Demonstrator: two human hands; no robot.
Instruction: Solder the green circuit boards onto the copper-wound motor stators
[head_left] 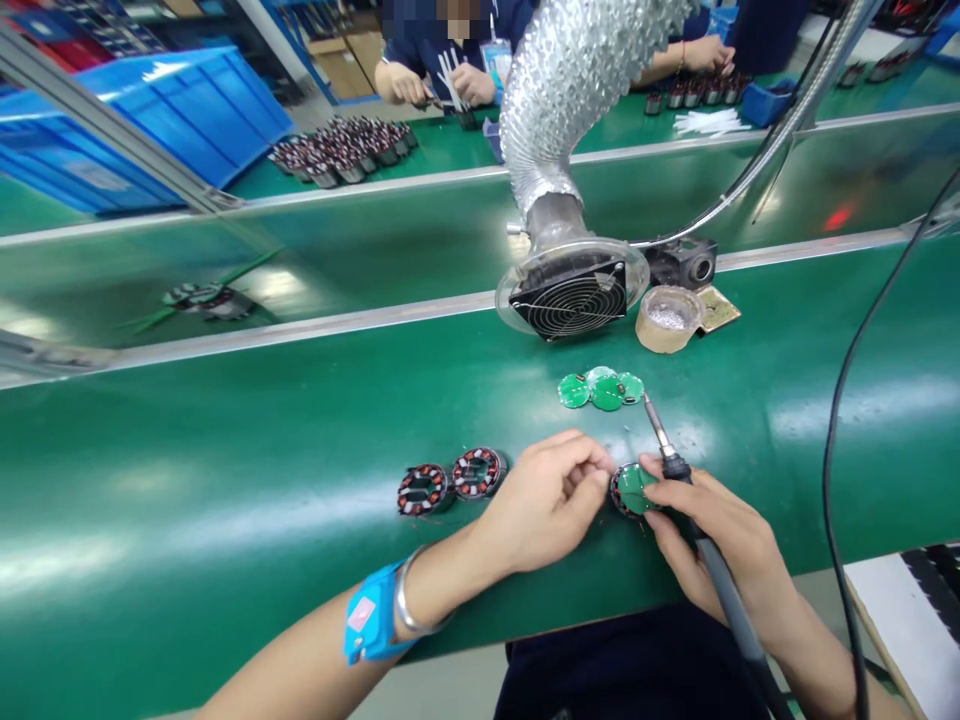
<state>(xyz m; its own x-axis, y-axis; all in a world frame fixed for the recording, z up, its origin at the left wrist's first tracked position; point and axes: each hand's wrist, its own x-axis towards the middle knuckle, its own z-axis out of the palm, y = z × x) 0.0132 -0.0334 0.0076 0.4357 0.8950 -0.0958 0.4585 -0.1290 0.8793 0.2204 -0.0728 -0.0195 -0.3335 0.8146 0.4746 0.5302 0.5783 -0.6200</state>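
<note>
A round green circuit board (634, 488) lies on top of a motor stator (617, 494) on the bench. My right hand (724, 535) grips a soldering iron (721, 580), its tip pointing up and away beside the loose boards. Fingers of that same hand also touch the board's right side. At the stator's left edge my left hand (547, 500) is closed in a pinch; whatever is between the fingertips is too small to make out. To its left stand two more stators (424, 490) with copper windings showing. Several loose green boards (606, 392) lie beyond the iron's tip.
A fume extractor fan (574, 300) hangs from a silver duct (559, 95) over the bench. Near it are a round tan container (667, 320) and a sponge (718, 310). A black cable (832, 440) runs down the right. Co-workers' hands (409, 85) work across the divider.
</note>
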